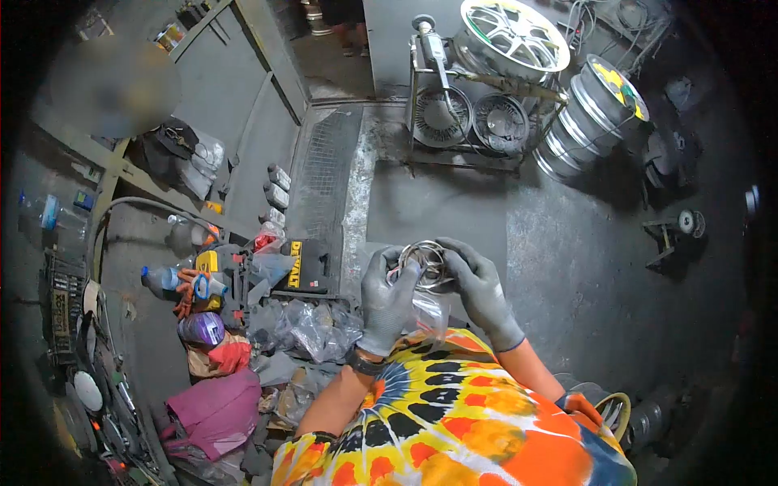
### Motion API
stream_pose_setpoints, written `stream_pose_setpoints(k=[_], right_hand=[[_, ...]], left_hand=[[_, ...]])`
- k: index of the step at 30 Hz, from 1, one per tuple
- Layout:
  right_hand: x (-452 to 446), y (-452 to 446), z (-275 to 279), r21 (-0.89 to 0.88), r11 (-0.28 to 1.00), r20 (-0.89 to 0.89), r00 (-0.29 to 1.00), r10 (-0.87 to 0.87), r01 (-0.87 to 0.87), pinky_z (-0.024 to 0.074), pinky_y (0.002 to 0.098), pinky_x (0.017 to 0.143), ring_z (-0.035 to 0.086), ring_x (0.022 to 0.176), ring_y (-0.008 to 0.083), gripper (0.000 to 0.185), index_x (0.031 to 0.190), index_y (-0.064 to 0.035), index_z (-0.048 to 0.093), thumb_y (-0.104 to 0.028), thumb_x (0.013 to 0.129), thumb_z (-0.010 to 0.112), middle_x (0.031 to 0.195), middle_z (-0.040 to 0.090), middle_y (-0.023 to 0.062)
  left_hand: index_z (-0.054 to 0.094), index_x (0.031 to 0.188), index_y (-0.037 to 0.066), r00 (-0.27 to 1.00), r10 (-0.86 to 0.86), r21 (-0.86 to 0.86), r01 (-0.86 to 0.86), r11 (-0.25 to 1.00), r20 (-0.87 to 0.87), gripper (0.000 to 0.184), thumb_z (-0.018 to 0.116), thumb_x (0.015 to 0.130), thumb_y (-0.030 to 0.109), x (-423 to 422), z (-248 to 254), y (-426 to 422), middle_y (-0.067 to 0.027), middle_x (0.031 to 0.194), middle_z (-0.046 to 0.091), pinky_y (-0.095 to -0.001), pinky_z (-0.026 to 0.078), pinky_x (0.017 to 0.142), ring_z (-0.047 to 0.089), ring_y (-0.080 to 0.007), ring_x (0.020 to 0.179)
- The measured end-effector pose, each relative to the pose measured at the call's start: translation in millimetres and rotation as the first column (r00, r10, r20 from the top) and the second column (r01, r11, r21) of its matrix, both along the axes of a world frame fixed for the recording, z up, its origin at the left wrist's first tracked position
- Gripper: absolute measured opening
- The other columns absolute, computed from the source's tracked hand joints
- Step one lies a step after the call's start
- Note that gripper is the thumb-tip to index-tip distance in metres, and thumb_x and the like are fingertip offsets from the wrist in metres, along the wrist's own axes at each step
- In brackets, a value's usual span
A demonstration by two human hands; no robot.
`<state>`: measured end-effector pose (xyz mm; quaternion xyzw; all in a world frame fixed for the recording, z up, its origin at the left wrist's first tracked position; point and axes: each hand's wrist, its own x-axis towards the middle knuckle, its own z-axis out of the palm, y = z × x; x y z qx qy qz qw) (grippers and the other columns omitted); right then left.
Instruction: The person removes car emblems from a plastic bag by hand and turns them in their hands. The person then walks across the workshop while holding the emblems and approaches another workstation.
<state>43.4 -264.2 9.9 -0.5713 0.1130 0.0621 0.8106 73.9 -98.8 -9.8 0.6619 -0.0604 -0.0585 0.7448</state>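
Observation:
Several shiny metal rings are bunched together in front of my chest. My left hand, in a grey glove, is closed on their left side with the thumb laid over them. From the right, my right hand, also gloved in grey, grips the edge of the same bunch with bent fingers. A see-through plastic bag hangs just beneath the rings, between the two hands; what holds it up is hidden.
Wheel rims sit on and beside a metal rack ahead. To my left are a DeWalt case, plastic bags, bottles and a purple cloth. A small metal stand is on the floor at right.

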Motion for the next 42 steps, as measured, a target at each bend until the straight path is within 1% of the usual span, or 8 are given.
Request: stream_pose_setpoints(k=[2, 12, 16, 18, 25, 30, 36, 42], right_hand=[[0.5, 11.9, -1.6, -0.379, 0.904, 0.093, 0.981, -0.173, 0.196, 0.0530, 0.0266, 0.089, 0.066, 0.101, 0.0127, 0.035, 0.130, 0.0042, 0.063, -0.018, 0.103, 0.060, 0.111, 0.072, 0.0122], [2.9, 28.9, -8.1, -0.605, 0.631, 0.354, 0.874, -0.333, 0.485, 0.0491, 0.0265, 0.063, 0.061, 0.071, 0.0079, 0.016, 0.098, 0.0004, 0.065, -0.014, 0.095, 0.071, 0.081, 0.068, 0.0057], [3.1, 39.7, 1.0, -0.528, 0.668, 0.371, 0.850, -0.374, 0.524, 0.0459, 0.0252, 0.059, 0.057, 0.067, 0.0064, 0.013, 0.097, -0.0001, 0.065, -0.011, 0.095, 0.070, 0.078, 0.066, 0.0047], [-2.5, 47.7, 4.2, -0.390, 0.747, 0.467, 0.814, -0.344, 0.539, 0.0451, 0.0233, 0.058, 0.056, 0.065, 0.0052, 0.009, 0.098, 0.0000, 0.066, -0.008, 0.095, 0.070, 0.077, 0.067, 0.0045], [-8.3, 38.8, 9.1, -0.586, 0.664, 0.457, 0.866, -0.202, 0.465, 0.0442, 0.0218, 0.058, 0.055, 0.064, 0.0033, 0.017, 0.111, 0.0003, 0.067, -0.007, 0.096, 0.068, 0.079, 0.068, 0.0025], [-11.0, 40.8, 14.4, -0.366, 0.810, 0.326, 0.878, -0.350, 0.459, 0.0421, 0.0222, 0.056, 0.051, 0.061, 0.0037, 0.018, 0.112, 0.0002, 0.068, -0.006, 0.095, 0.068, 0.074, 0.064, 0.0018], [-18.4, 35.9, 14.9, -0.600, 0.628, 0.455, 0.857, -0.243, 0.496, 0.0414, 0.0230, 0.056, 0.050, 0.060, 0.0033, 0.020, 0.114, -0.0005, 0.067, -0.006, 0.095, 0.068, 0.069, 0.062, -0.0001], [-20.9, 29.7, 8.1, -0.422, 0.766, 0.391, 0.859, -0.329, 0.485, 0.0438, 0.0227, 0.059, 0.053, 0.065, 0.0046, 0.021, 0.116, 0.0017, 0.066, -0.007, 0.096, 0.067, 0.078, 0.065, 0.0014]], left_hand=[[0.061, 0.112, -0.003, 0.982, 0.177, 0.153, -0.184, 0.971, 0.058, 0.021, 0.067, 0.096, 0.009, -0.8, -0.5, -1.6, -0.0097, 0.101, 0.068, -0.0303, 0.054, 0.083, 0.065, -0.0146, 0.092], [0.062, 0.118, -0.002, 0.962, 0.162, 0.242, -0.215, 0.946, 0.221, 0.027, 0.065, 0.094, 0.011, -2.7, -0.6, 0.3, -0.0147, 0.107, 0.070, -0.0348, 0.055, 0.088, 0.069, -0.0219, 0.099], [0.061, 0.120, -0.002, 0.947, 0.136, 0.310, -0.227, 0.923, 0.290, 0.025, 0.062, 0.097, 0.007, -5.0, 7.2, 3.5, -0.0116, 0.110, 0.065, -0.0325, 0.052, 0.090, 0.064, -0.0174, 0.101], [0.061, 0.121, -0.002, 0.981, 0.162, 0.182, -0.180, 0.967, 0.108, 0.026, 0.062, 0.096, 0.007, -5.0, 18.9, 5.7, -0.0121, 0.112, 0.064, -0.0332, 0.051, 0.092, 0.063, -0.0185, 0.103], [0.063, 0.118, -0.002, 0.972, 0.160, 0.241, -0.199, 0.950, 0.170, 0.023, 0.063, 0.096, 0.005, -3.6, 19.6, 10.6, -0.0104, 0.112, 0.065, -0.0330, 0.051, 0.092, 0.062, -0.0178, 0.103], [0.063, 0.117, -0.003, 0.939, 0.224, 0.228, -0.285, 0.931, 0.261, 0.023, 0.065, 0.096, 0.006, -3.7, 0.8, 6.3, -0.0107, 0.107, 0.068, -0.0320, 0.052, 0.091, 0.064, -0.0166, 0.101], [0.064, 0.119, -0.003, 0.944, 0.190, 0.212, -0.251, 0.945, 0.271, 0.029, 0.065, 0.092, 0.008, -7.1, 3.7, 9.4, -0.0167, 0.108, 0.071, -0.0365, 0.054, 0.091, 0.070, -0.0251, 0.103], [0.064, 0.115, -0.003, 0.979, 0.099, 0.242, -0.141, 0.960, 0.179, 0.024, 0.066, 0.094, 0.009, -11.3, 11.7, 9.8, -0.0129, 0.104, 0.071, -0.0331, 0.055, 0.086, 0.068, -0.0192, 0.095]])
